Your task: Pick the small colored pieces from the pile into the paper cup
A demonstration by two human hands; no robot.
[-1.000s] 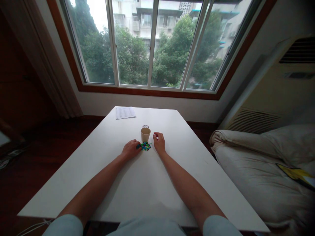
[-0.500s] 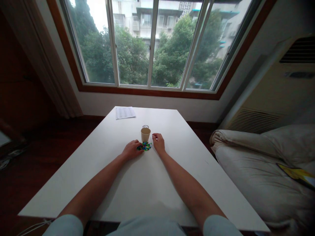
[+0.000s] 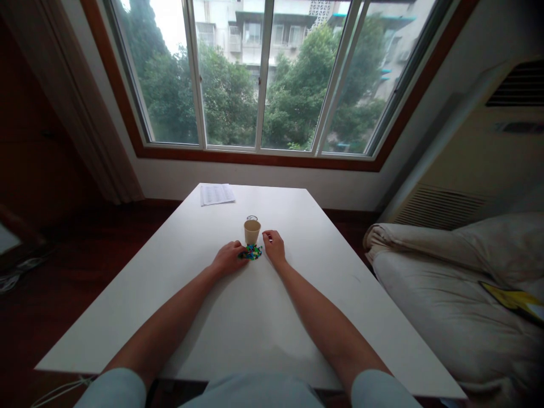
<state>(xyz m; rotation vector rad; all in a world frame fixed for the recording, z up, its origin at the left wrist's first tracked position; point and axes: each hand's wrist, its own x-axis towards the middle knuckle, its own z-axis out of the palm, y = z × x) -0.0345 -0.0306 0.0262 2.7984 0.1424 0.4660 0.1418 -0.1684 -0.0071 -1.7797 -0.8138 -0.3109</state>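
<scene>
A small pile of bright blue, green and multicoloured pieces [image 3: 254,253] lies on the white table [image 3: 263,317], too small to name by kind. My left hand [image 3: 230,256] rests at the pile's left edge, its thumb and fingers apart around some pieces. To the right of the pile, my right hand [image 3: 274,246] is curled in a pinch just above the tabletop. Whatever its fingertips hold is too small to make out. A tan paper cup [image 3: 252,232] stands upright directly behind the pile, between both hands.
Behind the cup lies a small round, clear-looking object [image 3: 252,217], partly hidden. Printed sheets of paper [image 3: 217,194] are at the table's far left corner. A sofa with a pale cover [image 3: 425,294] stands along the right side, and a window [image 3: 259,85] is ahead.
My left hand's fingers have shifted slightly at the pile's edge, and fewer pieces show between thumb and fingers. My right hand stays pinched beside the cup.
</scene>
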